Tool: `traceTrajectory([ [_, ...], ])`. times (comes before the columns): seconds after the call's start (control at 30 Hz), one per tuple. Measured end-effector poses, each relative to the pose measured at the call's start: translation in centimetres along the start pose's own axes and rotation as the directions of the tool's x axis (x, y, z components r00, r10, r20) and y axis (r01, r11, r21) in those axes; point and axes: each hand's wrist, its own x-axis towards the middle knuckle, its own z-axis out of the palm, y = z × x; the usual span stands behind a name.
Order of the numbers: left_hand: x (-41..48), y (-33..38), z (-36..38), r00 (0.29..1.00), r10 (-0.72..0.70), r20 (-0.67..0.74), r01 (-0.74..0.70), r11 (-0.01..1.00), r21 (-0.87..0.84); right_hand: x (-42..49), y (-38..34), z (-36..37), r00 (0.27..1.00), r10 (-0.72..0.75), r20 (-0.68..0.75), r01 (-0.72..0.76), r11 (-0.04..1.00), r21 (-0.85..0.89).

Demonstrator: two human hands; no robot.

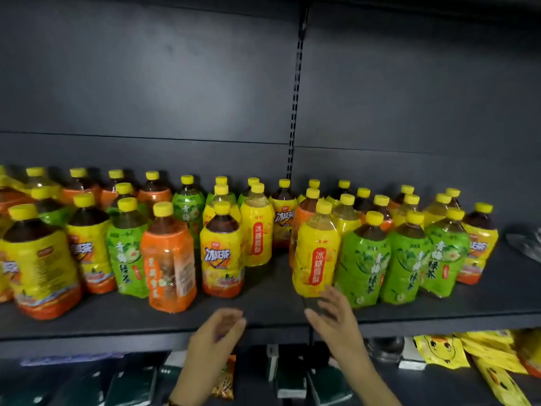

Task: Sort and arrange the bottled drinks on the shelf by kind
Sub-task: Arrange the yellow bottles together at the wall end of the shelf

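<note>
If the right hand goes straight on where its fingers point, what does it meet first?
Most likely the front yellow bottle with the red label; the fingers of the right hand point at its base, close by, though depth is unclear.

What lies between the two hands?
Only bare shelf lies between the left hand and the right hand, as the head view shows.

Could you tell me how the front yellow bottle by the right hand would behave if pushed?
The yellow bottle looks filled nearly to its neck, so it is probably heavy for its size. Tall on a narrow base, it may tip toward the green bottle beside it if pushed high. Its glossy wrap could be slippery.
</note>
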Motion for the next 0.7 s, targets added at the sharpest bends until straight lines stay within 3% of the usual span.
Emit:
traceTrajectory([
  [0.07,2.9,1.0,2.2,0.999,0.032,0.0,-0.032,0.993,-0.11,3.0,-0.9,-0.3,0.998,-0.065,-0.013,0.066,0.997,0.034],
  [0.2,7.4,2.1,6.3,0.994,0.071,-0.082,-0.089,0.965,-0.247,6.3,0.2,0.6,0.977,-0.144,-0.155,0.114,0.976,-0.186],
  [0.27,9.0,1.8,7.8,0.988,0.05,-0.144,-0.091,0.951,-0.294,6.6,0.8,1.1,0.978,-0.139,-0.159,0.105,0.973,-0.204],
  [0.43,13.6,2.4,10.0,0.975,0.129,-0.18,-0.175,0.946,-0.273,9.1,0.7,1.4,0.98,-0.13,-0.15,0.117,0.989,-0.094],
  [0.6,16.2,1.8,11.2,0.949,0.078,-0.307,-0.151,0.964,-0.22,9.7,1.2,0.4,0.986,-0.144,-0.088,0.146,0.989,0.019],
  [0.7,17.2,1.3,11.5,0.949,0.009,-0.314,-0.071,0.98,-0.185,10.0,1.7,0.2,0.986,-0.145,-0.082,0.146,0.989,0.005],
])
